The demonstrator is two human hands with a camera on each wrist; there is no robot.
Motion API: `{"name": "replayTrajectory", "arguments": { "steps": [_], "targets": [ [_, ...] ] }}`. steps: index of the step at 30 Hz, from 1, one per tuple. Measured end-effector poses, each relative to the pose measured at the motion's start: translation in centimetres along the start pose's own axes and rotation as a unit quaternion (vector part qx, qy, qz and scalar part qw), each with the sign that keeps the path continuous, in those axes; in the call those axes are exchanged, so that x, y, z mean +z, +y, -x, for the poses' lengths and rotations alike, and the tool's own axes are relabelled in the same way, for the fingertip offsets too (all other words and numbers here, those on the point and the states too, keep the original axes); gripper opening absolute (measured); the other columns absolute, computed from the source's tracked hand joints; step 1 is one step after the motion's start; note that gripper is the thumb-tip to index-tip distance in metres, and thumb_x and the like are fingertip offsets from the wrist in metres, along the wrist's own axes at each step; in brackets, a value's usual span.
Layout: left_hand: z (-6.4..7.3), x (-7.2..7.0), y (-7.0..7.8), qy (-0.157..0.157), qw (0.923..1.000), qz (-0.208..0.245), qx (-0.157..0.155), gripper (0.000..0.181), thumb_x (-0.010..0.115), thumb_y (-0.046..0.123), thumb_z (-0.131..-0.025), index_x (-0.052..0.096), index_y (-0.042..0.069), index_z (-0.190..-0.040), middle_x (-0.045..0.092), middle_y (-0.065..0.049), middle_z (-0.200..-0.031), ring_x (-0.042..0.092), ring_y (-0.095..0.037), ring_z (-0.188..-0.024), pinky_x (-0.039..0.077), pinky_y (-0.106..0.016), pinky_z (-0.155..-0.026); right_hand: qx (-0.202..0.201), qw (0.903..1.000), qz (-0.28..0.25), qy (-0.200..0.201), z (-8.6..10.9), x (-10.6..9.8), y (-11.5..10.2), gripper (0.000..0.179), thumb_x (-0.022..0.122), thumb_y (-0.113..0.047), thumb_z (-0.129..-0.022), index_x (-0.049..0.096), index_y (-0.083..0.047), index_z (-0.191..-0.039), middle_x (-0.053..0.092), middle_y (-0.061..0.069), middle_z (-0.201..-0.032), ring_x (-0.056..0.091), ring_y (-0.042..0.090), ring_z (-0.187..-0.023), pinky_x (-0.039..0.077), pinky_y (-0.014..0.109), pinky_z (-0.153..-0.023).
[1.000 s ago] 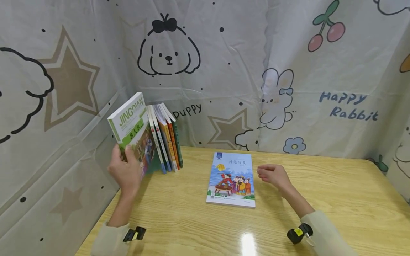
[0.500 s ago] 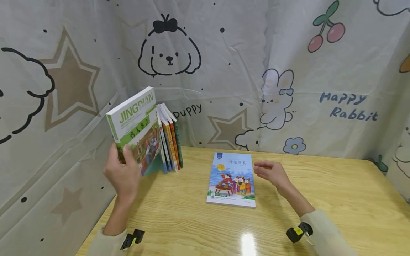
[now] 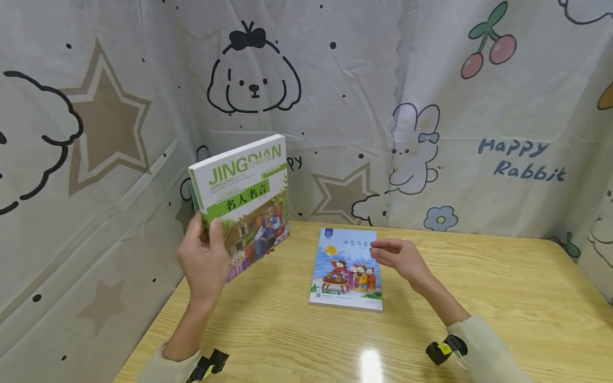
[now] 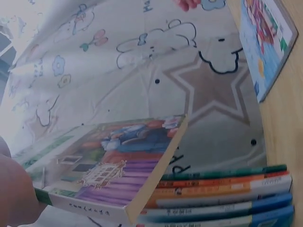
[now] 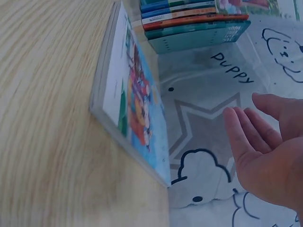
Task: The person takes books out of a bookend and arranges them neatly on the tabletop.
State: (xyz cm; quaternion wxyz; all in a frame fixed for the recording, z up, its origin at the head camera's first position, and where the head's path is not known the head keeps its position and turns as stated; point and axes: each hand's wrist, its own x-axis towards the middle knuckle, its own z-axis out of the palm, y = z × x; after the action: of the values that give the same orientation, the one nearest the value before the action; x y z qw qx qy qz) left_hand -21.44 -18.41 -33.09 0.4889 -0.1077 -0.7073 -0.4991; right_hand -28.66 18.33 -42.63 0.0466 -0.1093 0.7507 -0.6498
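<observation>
We see the left hand [image 3: 205, 263] gripping 1 green-and-white rectangular paperback [image 3: 246, 199], left of the flat light-blue rectangular paperback [image 3: 346, 271]; the right hand [image 3: 402, 263], fingers relaxed, hovers at the latter's right edge.

Both sleeves [image 3: 492, 352] were plain, pale cream.
From where I stood, I saw a small, blocky black camera [image 3: 435, 354] by each, marked with a yellow patch [image 3: 445, 348].

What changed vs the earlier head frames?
Left hand carried the green-white book rightward, its cover turned more into view; in the head view it now mostly hides the row of books. Right hand moved left, now overlapping the blue book there. Unchanged: left hand's grip; blue book flat on the table.
</observation>
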Motion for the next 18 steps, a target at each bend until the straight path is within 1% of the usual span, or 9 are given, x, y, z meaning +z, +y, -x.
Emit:
{"name": "replayTrajectory", "arguments": {
  "steps": [4,7,8,10,11,14,15,17,18],
  "targets": [
    [0.8,0.7,0.4,-0.051,0.9978,0.038,-0.019,0.035,0.053,-0.002,-0.102,0.057,-0.004,-0.136,0.067,-0.023,-0.109,0.038,-0.008,-0.052,0.032,-0.019,-0.045,-0.021,0.9996,0.016,-0.005,0.0,0.7,-1.0,0.041,0.065,-0.016,-0.099,0.058,0.010,-0.130,0.063,0.025,-0.125,0.064,0.032,-0.113,0.051,0.040,-0.095],
    [1.4,1.3,0.8,-0.077,0.9944,0.055,-0.046,0.034,0.054,0.002,-0.102,0.058,-0.002,-0.136,0.068,-0.020,-0.110,0.037,-0.009,-0.052,0.032,-0.020,-0.044,-0.043,0.9987,0.023,-0.013,0.0,1.3,-1.9,0.044,0.068,-0.019,-0.098,0.059,0.006,-0.132,0.063,0.024,-0.127,0.062,0.035,-0.115,0.051,0.038,-0.095],
    [1.5,1.5,0.9,-0.084,0.9931,0.060,-0.055,0.034,0.054,0.002,-0.102,0.058,-0.002,-0.136,0.068,-0.019,-0.108,0.037,-0.010,-0.052,0.032,-0.020,-0.044,-0.052,0.9981,0.028,-0.016,0.0,1.5,-2.2,0.045,0.068,-0.020,-0.097,0.059,0.005,-0.133,0.063,0.024,-0.128,0.062,0.034,-0.116,0.052,0.036,-0.095],
    [1.8,1.9,1.1,-0.102,0.9902,0.071,-0.064,0.033,0.054,0.003,-0.103,0.058,-0.004,-0.135,0.066,-0.018,-0.096,0.037,-0.010,-0.052,0.033,-0.020,-0.045,-0.066,0.9972,0.029,-0.022,0.0,1.8,-2.6,0.047,0.069,-0.021,-0.097,0.058,0.004,-0.135,0.062,0.022,-0.129,0.061,0.033,-0.117,0.051,0.034,-0.095],
    [2.0,2.2,1.2,-0.111,0.9889,0.073,-0.066,0.029,0.054,0.003,-0.103,0.060,-0.007,-0.130,0.064,-0.018,-0.089,0.036,-0.010,-0.053,0.033,-0.019,-0.046,-0.072,0.9967,0.029,-0.024,0.0,2.0,-2.8,0.048,0.069,-0.021,-0.097,0.057,0.003,-0.137,0.062,0.021,-0.131,0.061,0.031,-0.118,0.051,0.033,-0.096],
    [2.5,2.9,1.4,-0.140,0.9819,0.099,-0.082,0.026,0.054,0.002,-0.103,0.060,-0.011,-0.125,0.054,-0.015,-0.077,0.037,-0.010,-0.055,0.035,-0.019,-0.049,-0.084,0.9956,0.016,-0.037,-0.1,2.4,-3.1,0.051,0.068,-0.020,-0.097,0.053,0.001,-0.141,0.058,0.019,-0.136,0.058,0.031,-0.122,0.050,0.035,-0.098],
    [2.8,3.2,1.5,-0.149,0.9789,0.108,-0.089,0.025,0.053,0.002,-0.103,0.060,-0.012,-0.123,0.051,-0.014,-0.075,0.037,-0.010,-0.056,0.035,-0.019,-0.050,-0.085,0.9954,0.012,-0.044,-0.2,2.6,-3.2,0.052,0.068,-0.019,-0.098,0.051,0.001,-0.143,0.056,0.020,-0.139,0.056,0.033,-0.124,0.049,0.038,-0.099],
    [3.1,3.6,1.7,-0.161,0.9735,0.123,-0.106,0.023,0.053,0.002,-0.103,0.061,-0.013,-0.118,0.048,-0.012,-0.075,0.036,-0.010,-0.056,0.035,-0.019,-0.051,-0.086,0.9945,0.004,-0.060,0.0,2.8,-3.2,0.055,0.067,-0.018,-0.098,0.047,0.001,-0.146,0.052,0.021,-0.143,0.053,0.035,-0.128,0.048,0.041,-0.100],
    [3.3,3.8,1.8,-0.165,0.9704,0.133,-0.116,0.024,0.054,0.002,-0.103,0.060,-0.013,-0.121,0.050,-0.011,-0.076,0.037,-0.010,-0.056,0.036,-0.019,-0.051,-0.085,0.9942,0.005,-0.066,0.0,2.9,-3.2,0.056,0.066,-0.018,-0.098,0.045,0.002,-0.147,0.049,0.022,-0.145,0.051,0.036,-0.130,0.048,0.042,-0.101]
  ]
}}
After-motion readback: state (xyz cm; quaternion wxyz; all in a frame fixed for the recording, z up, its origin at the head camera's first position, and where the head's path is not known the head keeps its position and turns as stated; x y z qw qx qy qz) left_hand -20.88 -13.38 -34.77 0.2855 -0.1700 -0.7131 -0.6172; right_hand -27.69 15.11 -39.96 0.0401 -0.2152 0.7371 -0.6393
